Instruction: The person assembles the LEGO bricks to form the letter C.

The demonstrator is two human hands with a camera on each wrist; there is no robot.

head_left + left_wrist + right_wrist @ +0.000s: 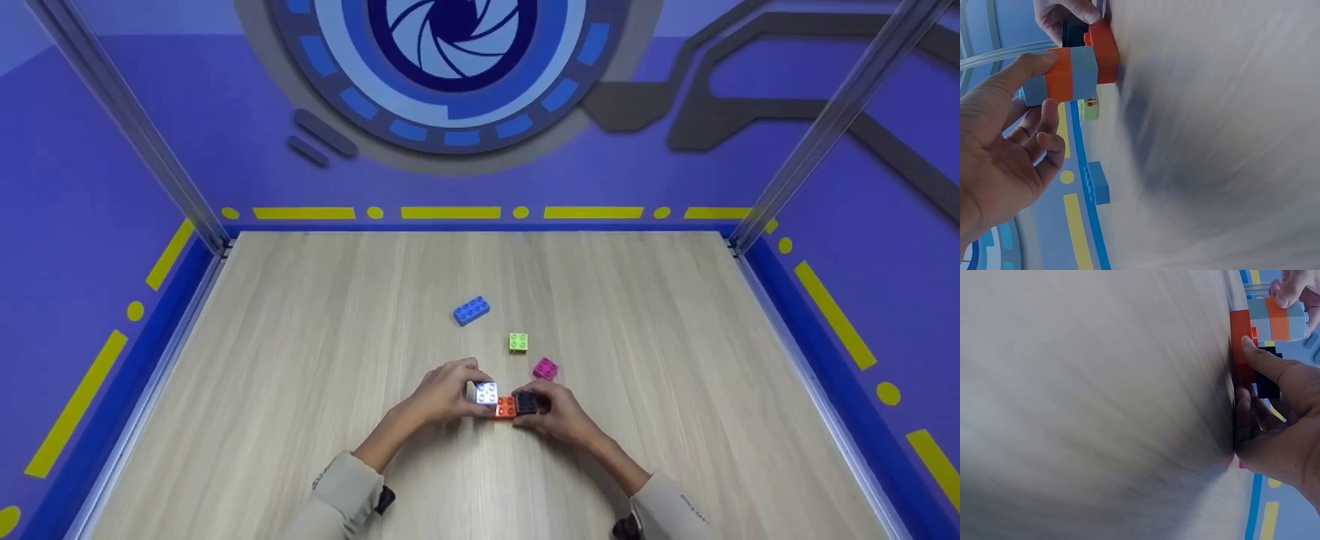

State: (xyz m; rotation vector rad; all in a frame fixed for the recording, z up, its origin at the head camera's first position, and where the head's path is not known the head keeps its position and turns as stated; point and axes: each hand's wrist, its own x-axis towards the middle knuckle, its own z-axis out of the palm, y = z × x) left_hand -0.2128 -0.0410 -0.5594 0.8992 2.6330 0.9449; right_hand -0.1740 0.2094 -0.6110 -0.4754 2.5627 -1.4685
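Observation:
My left hand [450,391] pinches a short stack between thumb and fingers: a pale blue brick [487,393] on top, an orange brick [1059,76] in the middle, another pale blue brick [1084,73] below. The stack's lower end meets one end of a longer red-orange brick [507,407] lying on the table; whether it is fully seated I cannot tell. On that brick's other end sits a black brick [526,403]. My right hand [564,414] grips the red-orange brick, its thumb on the side in the right wrist view, with fingers beside the black brick.
Beyond the hands, a magenta brick [546,368], a lime green brick [518,342] and a longer blue brick [472,310] lie apart on the wooden table [315,337]. Blue panels [187,150] with metal corner posts [150,142] enclose the table's back and sides.

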